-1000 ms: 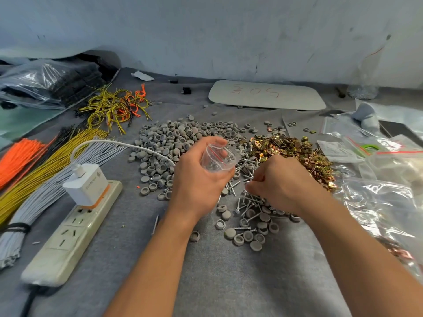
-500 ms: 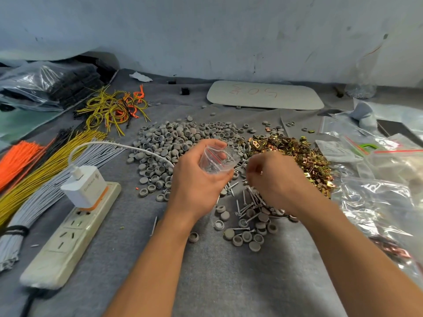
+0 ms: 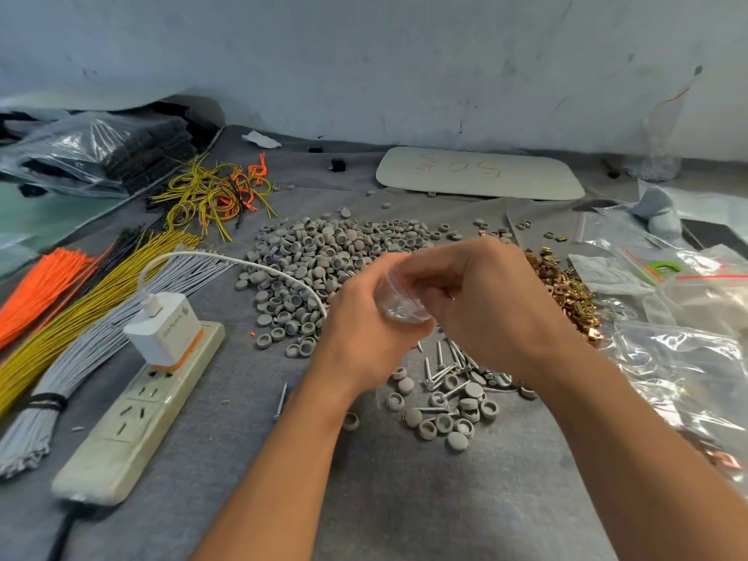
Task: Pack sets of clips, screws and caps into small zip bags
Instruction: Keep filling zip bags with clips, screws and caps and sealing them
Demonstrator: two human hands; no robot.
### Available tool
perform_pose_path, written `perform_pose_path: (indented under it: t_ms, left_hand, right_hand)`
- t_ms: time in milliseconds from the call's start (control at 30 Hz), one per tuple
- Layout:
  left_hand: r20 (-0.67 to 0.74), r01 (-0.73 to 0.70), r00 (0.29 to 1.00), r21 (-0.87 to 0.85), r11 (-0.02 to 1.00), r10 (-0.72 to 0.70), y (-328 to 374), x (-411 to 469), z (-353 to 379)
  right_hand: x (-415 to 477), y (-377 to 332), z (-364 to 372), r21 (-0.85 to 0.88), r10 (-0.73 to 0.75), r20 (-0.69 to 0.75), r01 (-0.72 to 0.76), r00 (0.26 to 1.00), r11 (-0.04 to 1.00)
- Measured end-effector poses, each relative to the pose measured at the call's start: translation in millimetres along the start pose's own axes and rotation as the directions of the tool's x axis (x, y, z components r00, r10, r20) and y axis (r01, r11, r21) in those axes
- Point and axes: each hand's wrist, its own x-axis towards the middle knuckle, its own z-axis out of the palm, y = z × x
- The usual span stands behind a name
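My left hand (image 3: 362, 334) grips a small clear zip bag (image 3: 398, 303) with a red seal line, held up above the grey cloth. My right hand (image 3: 491, 305) is pressed against the bag's mouth with curled fingers; a thin screw tip shows between them, the rest is hidden. Below both hands lie loose silver screws (image 3: 441, 370) mixed with grey round caps (image 3: 445, 423). Behind the left hand spreads a big heap of the same grey caps (image 3: 324, 253). Gold metal clips (image 3: 570, 289) are piled just right of my right hand.
A power strip (image 3: 133, 415) with a white charger (image 3: 162, 330) lies at the left, beside orange, yellow and grey wire bundles (image 3: 93, 301). Clear zip bags (image 3: 680, 358) crowd the right edge. A white board (image 3: 477, 172) lies at the back, near the wall.
My right hand rose from the screw pile and moved left to the bag's mouth. The left hand kept the bag and lifted it slightly.
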Motion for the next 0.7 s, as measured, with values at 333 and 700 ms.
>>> perform_pose_path:
  t_ms: [333,700]
  left_hand:
    - [-0.292,0.009,0.95,-0.314,0.949,-0.106,6.0,3.1,-4.8]
    - [-0.275,-0.057,0.961,-0.193,0.98,0.002,1.6,4.5,-3.0]
  right_hand:
    - [-4.8,38.5,2.6,-0.335,0.402,0.266,-0.307,0.876,0.891]
    - [0.0,45.9,21.1,-0.427,0.402,0.444,-0.206,0.801,0.881]
